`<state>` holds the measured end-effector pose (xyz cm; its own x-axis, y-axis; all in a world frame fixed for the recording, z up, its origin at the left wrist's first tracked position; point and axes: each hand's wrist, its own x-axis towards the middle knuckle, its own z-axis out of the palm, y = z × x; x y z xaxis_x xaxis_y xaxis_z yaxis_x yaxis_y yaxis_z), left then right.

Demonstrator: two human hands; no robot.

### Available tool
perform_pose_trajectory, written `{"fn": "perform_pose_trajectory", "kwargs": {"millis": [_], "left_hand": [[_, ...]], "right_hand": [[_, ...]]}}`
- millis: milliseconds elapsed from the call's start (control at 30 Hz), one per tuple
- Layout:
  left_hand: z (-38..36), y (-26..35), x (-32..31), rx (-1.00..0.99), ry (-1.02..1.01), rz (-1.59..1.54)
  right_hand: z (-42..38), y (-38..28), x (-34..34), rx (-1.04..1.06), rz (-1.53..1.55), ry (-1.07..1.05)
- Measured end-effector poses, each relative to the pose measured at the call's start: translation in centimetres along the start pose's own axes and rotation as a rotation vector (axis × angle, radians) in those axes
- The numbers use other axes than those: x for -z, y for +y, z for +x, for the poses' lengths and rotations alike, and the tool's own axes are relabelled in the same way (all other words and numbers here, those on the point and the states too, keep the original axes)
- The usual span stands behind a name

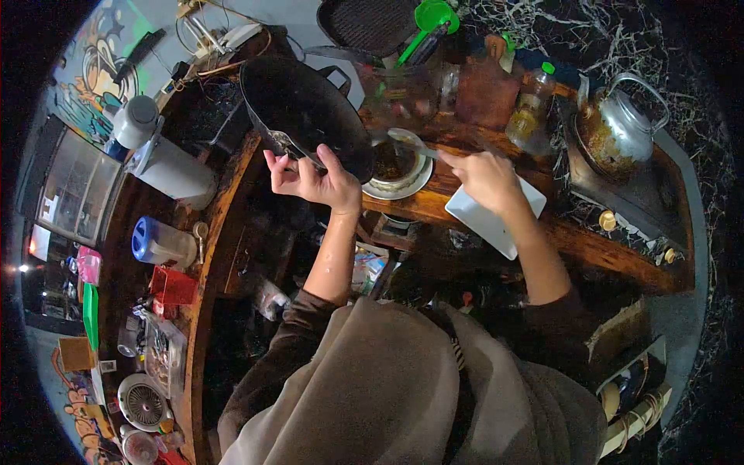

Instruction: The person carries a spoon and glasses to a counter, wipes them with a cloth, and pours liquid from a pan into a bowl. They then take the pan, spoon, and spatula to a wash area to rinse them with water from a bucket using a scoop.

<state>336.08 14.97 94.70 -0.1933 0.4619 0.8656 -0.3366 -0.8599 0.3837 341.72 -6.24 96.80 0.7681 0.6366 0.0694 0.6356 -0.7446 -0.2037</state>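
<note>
Currently: left hand (322, 184) clasping tilted, round black metal pan (302, 105); right hand (487, 182) pinching slender pale utensil (411, 142) above round white bowl (390, 186).

There are two hands (322, 184), two black pans (298, 105) (one deep, one ridged), one bowl (390, 184), one round plate (401, 194), one rectangular dish (496, 227) and one kettle (625, 129).

The left hand (316, 182) holds a black pan (302, 108) tilted beside a bowl (394, 184) that sits on a white plate (421, 184), while the right hand (487, 180) holds a utensil (411, 141) at the bowl, above a white dish (484, 226)
</note>
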Motion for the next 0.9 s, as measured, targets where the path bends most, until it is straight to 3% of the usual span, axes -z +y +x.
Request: {"fn": "perform_pose_trajectory", "kwargs": {"millis": [267,567,700,900], "left_hand": [[-0.5,0.3,-0.5,0.017,0.028,-0.076],[-0.7,-0.5,-0.1,0.101,0.028,-0.063],[-0.5,0.0,-0.4,0.016,0.031,-0.043],[-0.3,-0.4,-0.2,-0.001,0.028,-0.014]], "right_hand": [[0.8,-0.1,-0.4,0.044,-0.064,0.089],[-0.7,0.1,2.4,-0.076,0.007,-0.006],[0.2,-0.6,1.5,-0.012,-0.002,0.031],[-1.1,0.4,2.4,-0.080,0.002,-0.029]]}}
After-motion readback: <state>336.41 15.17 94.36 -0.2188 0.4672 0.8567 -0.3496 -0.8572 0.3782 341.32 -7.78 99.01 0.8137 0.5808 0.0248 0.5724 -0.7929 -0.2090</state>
